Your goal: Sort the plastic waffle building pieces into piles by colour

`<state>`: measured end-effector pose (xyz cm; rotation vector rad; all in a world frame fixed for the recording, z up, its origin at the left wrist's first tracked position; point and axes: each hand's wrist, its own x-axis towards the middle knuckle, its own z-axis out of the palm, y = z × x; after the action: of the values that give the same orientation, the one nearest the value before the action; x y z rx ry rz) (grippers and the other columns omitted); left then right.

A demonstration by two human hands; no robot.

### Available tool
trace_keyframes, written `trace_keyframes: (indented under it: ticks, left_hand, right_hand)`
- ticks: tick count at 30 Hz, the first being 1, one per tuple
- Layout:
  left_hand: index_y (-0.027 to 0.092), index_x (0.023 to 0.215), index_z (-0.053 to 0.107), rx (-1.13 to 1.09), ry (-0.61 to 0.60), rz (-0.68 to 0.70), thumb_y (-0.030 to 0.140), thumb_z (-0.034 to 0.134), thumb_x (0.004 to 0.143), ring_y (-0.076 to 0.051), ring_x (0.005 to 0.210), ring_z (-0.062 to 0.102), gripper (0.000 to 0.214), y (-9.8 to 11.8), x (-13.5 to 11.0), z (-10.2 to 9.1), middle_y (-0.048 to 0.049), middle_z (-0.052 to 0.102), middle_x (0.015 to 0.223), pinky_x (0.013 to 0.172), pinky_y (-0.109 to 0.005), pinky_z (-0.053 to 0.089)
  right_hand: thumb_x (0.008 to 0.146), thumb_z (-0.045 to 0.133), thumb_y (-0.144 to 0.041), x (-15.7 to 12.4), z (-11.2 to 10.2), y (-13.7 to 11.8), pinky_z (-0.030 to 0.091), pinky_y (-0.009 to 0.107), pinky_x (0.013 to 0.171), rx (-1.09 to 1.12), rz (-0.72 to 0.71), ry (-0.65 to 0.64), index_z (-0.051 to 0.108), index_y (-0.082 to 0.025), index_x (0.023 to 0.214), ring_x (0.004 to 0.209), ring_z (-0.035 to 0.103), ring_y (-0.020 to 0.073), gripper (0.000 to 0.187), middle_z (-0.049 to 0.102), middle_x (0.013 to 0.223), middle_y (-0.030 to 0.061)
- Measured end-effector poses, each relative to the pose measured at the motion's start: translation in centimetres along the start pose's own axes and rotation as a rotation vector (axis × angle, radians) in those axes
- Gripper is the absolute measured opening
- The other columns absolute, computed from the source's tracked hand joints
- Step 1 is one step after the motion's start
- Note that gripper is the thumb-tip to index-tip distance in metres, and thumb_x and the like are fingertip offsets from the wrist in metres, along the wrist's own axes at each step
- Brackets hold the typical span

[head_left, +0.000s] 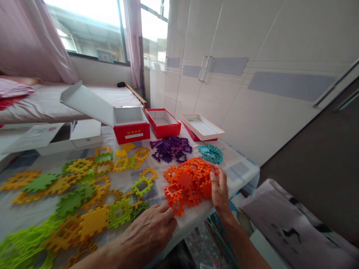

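- Cloth-covered tabletop point(238, 171); orange pieces point(190, 183) heaped near its edge.
- My right hand point(220, 190) cups them, fingers unclenched; left hand point(157, 228) curls beside, grip unclear.
- A hard push could spill loose ones off.

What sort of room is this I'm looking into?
Probably a bedroom: there's a bed, pink curtains at the window, and what looks like a tall white wardrobe.

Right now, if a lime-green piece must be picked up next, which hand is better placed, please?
Probably the left hand: it is nearer to the lime-green pieces, while the right hand touches the right side of the orange pile.
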<state>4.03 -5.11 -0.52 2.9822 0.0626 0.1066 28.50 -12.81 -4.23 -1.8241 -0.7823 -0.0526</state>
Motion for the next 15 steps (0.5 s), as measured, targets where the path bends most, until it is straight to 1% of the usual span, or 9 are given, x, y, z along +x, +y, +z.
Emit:
trace_keyframes:
  ticks: [5, 9, 12, 15]
  left_hand:
    - [0.018, 0.086, 0.052, 0.007, -0.009, 0.008, 0.021, 0.045, 0.091, -0.018, 0.083, 0.048, 0.009, -0.1, -1.5, -1.1, -0.0029, 0.055, 0.089, 0.067, -0.033, 0.036]
    - [0.017, 0.085, 0.052, 0.012, -0.027, -0.014, 0.020, 0.043, 0.092, -0.017, 0.080, 0.047, 0.012, -0.3, -2.7, -1.6, -0.0034, 0.054, 0.087, 0.070, -0.033, 0.037]
    - [0.017, 0.085, 0.052, -0.008, -0.007, -0.033, 0.021, 0.044, 0.092, -0.016, 0.079, 0.047, 0.011, -0.1, -3.3, -1.4, -0.0027, 0.054, 0.087, 0.071, -0.032, 0.037]
    - [0.017, 0.083, 0.052, -0.025, 0.058, -0.050, 0.016, 0.052, 0.088, -0.014, 0.078, 0.047, 0.005, 0.0, -3.4, -0.5, -0.0019, 0.055, 0.089, 0.070, -0.028, 0.037]
  right_hand:
    - [0.084, 0.040, -0.057, -0.1, -0.4, -0.6, 0.030, 0.043, 0.107, -0.005, 0.068, 0.040, 0.045, -0.012, 0.130, 0.125, 0.039, 0.0275, 0.064, 0.043, 0.134, 0.0153]
    - [0.083, 0.040, -0.057, 0.4, -0.5, -0.1, 0.030, 0.044, 0.106, -0.044, 0.047, 0.061, 0.045, -0.012, 0.132, 0.125, 0.039, 0.0290, 0.067, 0.043, 0.134, 0.0161]
    - [0.083, 0.039, -0.059, 0.5, -0.5, 0.1, 0.029, 0.044, 0.107, -0.040, 0.046, 0.072, 0.046, -0.009, 0.131, 0.125, 0.039, 0.0288, 0.070, 0.043, 0.133, 0.0170]
    - [0.082, 0.037, -0.061, 0.5, -0.4, 0.0, 0.028, 0.042, 0.108, 0.008, 0.095, 0.083, 0.045, -0.009, 0.131, 0.126, 0.038, 0.0273, 0.073, 0.043, 0.134, 0.0162]
